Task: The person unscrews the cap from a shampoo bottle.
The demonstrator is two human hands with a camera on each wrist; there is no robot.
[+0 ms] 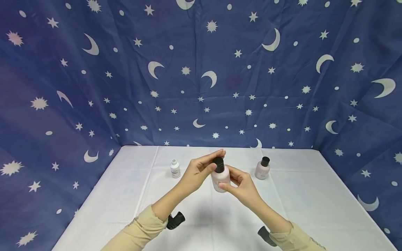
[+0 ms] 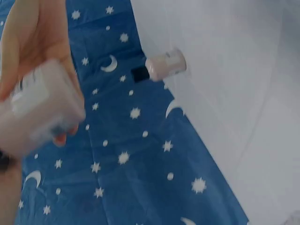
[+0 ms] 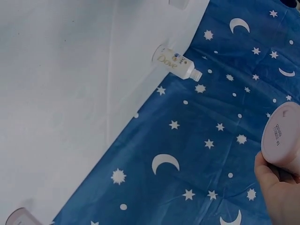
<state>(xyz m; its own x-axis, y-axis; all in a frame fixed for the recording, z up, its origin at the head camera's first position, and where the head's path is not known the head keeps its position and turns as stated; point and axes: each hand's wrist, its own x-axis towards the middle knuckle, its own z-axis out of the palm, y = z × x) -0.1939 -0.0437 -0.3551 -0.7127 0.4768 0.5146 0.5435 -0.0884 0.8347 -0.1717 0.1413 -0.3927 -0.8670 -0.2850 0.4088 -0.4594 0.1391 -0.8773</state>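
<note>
Pink bottle (image 1: 220,179): held up over the white tablecloth (image 1: 132,209), midway between both hands, upright, well clear of the cloth.
Right hand (image 1: 242,184): fingers and thumb curled round the bottle's body, steadying it from below.
Left hand (image 1: 201,169): fingertips pinching the black cap (image 1: 218,164) from above.
Progress: cap sits on the neck; I judge the turning is only starting (whether it is loosening or tightening I cannot tell).
Left to do: by my reading, the cap's work is unfinished.
Farther back: small white bottle (image 1: 175,168) to the left, second pink bottle (image 1: 262,168) to the right, both standing capped, untouched.
Backdrop: blue star-and-moon cloth (image 1: 201,76).
</note>
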